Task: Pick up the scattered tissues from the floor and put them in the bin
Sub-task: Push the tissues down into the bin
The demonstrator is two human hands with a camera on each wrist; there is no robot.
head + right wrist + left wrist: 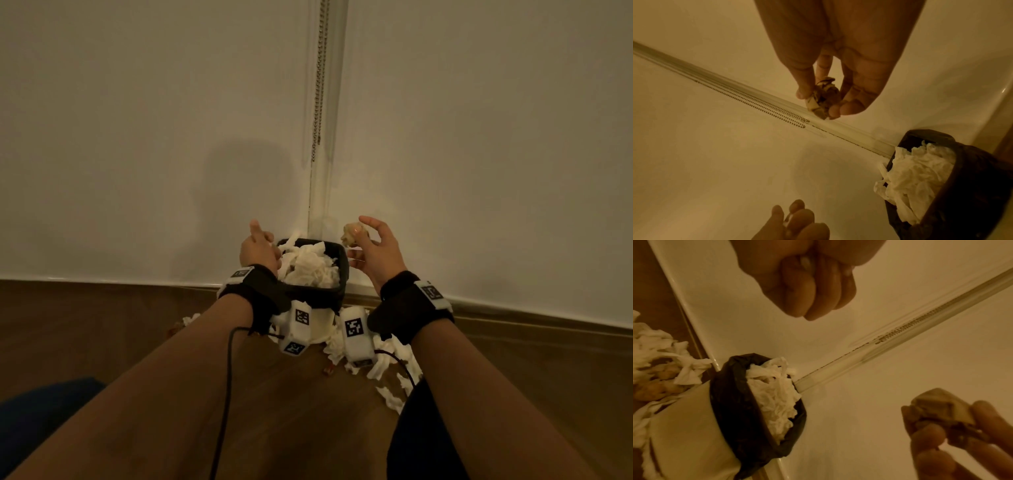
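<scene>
A small bin [344,274] with a black liner stands in the corner, heaped with white tissues [311,267]. My right hand [356,240] hovers just right of and above the rim, pinching a crumpled brown-stained tissue wad [352,234] between thumb and fingers; the right wrist view shows the wad [823,99] clearly. My left hand [270,246] is at the bin's left rim. Its fingers [807,288] are curled, and a small white tissue scrap [786,223] shows between them. Several more tissues [387,363] lie on the wood floor in front of the bin.
Two pale walls meet behind the bin, with a bead chain [320,78] hanging in the corner. A baseboard runs along the floor. Brown scraps [663,386] lie among the floor tissues left of the bin. A blue object [41,411] sits at the lower left.
</scene>
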